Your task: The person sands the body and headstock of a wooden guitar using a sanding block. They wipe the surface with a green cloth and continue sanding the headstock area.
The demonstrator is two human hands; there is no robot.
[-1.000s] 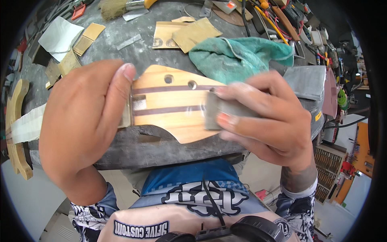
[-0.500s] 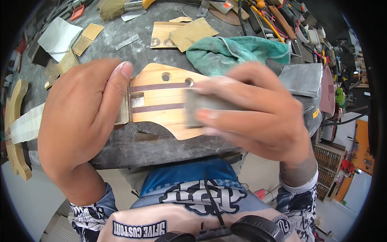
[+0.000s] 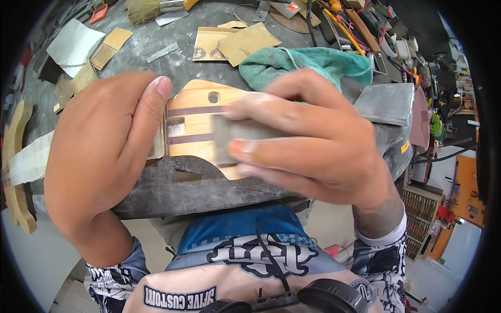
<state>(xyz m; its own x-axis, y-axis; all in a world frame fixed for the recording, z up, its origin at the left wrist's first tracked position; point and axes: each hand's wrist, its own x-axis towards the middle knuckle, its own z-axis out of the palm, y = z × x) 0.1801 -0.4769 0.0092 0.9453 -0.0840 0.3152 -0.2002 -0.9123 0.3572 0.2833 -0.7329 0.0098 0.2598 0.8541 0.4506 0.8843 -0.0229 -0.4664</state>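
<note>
A pale wooden guitar neck lies across the bench, its headstock striped with two dark strips and pierced by a round hole and a square pocket. Around the neck beside the headstock, my left hand is closed, thumb along the edge. My right hand grips a grey sanding block flat on the headstock's face, covering its right part. Whitish covering shows on the neck left of my left hand, and a curved pale wooden piece stands at the far left.
Sandpaper sheets and a crumpled green cloth lie behind the headstock on the dark bench. White paper and a brush are farther left. Assorted tools crowd the back right, near a grey box-like object.
My right hand has slid the sanding block leftward along the headstock, covering one of the round holes. My left hand keeps its hold on the neck.
</note>
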